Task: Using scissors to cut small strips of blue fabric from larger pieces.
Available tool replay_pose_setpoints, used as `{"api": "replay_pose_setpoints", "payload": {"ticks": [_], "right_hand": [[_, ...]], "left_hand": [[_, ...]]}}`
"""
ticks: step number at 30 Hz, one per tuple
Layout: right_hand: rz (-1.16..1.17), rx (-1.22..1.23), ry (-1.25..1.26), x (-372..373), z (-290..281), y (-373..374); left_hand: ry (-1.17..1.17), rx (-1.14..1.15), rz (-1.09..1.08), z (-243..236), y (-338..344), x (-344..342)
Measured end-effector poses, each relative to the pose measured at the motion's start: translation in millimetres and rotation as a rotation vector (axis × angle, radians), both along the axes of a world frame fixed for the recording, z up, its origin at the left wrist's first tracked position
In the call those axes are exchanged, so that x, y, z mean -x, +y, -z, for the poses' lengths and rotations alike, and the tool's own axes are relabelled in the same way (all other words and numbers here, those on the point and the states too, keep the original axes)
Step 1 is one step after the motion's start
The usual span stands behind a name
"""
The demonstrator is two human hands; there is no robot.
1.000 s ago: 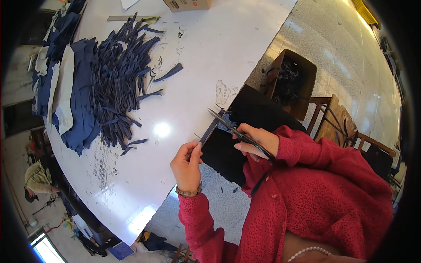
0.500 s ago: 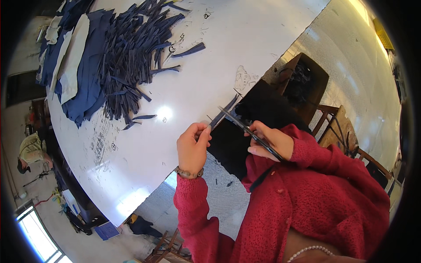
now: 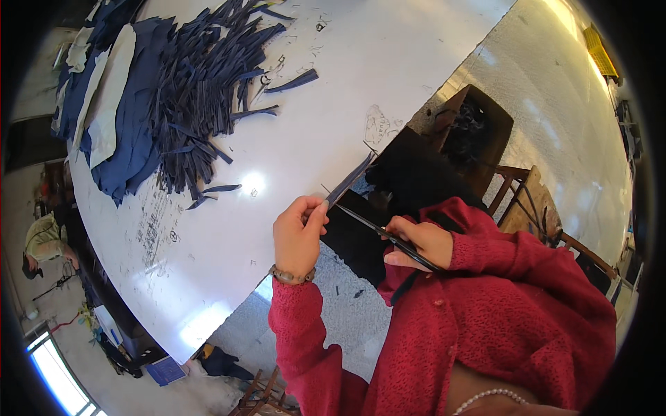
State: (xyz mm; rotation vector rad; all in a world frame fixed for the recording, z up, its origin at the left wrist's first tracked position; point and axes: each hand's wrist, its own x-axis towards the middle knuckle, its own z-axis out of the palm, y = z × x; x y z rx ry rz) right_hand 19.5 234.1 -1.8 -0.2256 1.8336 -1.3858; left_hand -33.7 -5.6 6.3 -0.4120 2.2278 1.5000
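Note:
Between thumb and fingers, my left hand point(image 3: 300, 232) pinches one end of a narrow dark blue fabric strip point(image 3: 351, 179) at the edge of the white table. The strip slants away to the upper right from my fingertips. In my right hand point(image 3: 420, 244) is a pair of dark scissors point(image 3: 390, 239). Their blades reach toward my left fingertips, with the tip close to the held end of the strip. Whether the blades touch the fabric I cannot tell. A big heap of similar strips point(image 3: 205, 97) lies at the far left of the table.
Larger blue fabric pieces point(image 3: 128, 139) and a pale piece point(image 3: 114, 104) lie beside the heap. Black cloth point(image 3: 423, 173) hangs around my lap by the table point(image 3: 305, 90) edge. To the right stand a brown box point(image 3: 479, 125) and a wooden stool point(image 3: 531, 208). Someone bends over at far left.
The scissors have swung down and left, their tip moving from across the strip to near my left fingertips. My left hand still grips the strip.

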Motion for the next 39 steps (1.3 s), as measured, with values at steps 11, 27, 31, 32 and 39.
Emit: {"api": "replay_pose_setpoints", "payload": {"ticks": [11, 27, 31, 32, 39], "right_hand": [[0.032, 0.030, 0.042, -7.6, 9.6, -2.6], [0.049, 0.058, 0.032, -8.0, 6.3, -0.3], [0.075, 0.069, -0.007, -8.9, 5.6, -0.6], [0.072, 0.073, 0.005, -10.3, 7.7, -1.2], [0.060, 0.049, -0.036, -8.3, 7.2, -3.8]], "left_hand": [[0.011, -0.012, -0.005, 3.7, 1.3, 1.6], [0.020, -0.016, -0.004, 3.9, 1.4, 1.9], [0.017, -0.005, -0.003, 4.1, 0.5, 2.2], [0.017, 0.002, -0.002, 4.9, -1.0, 1.5], [-0.007, -0.022, 0.023, 6.8, -2.5, 3.8]]}}
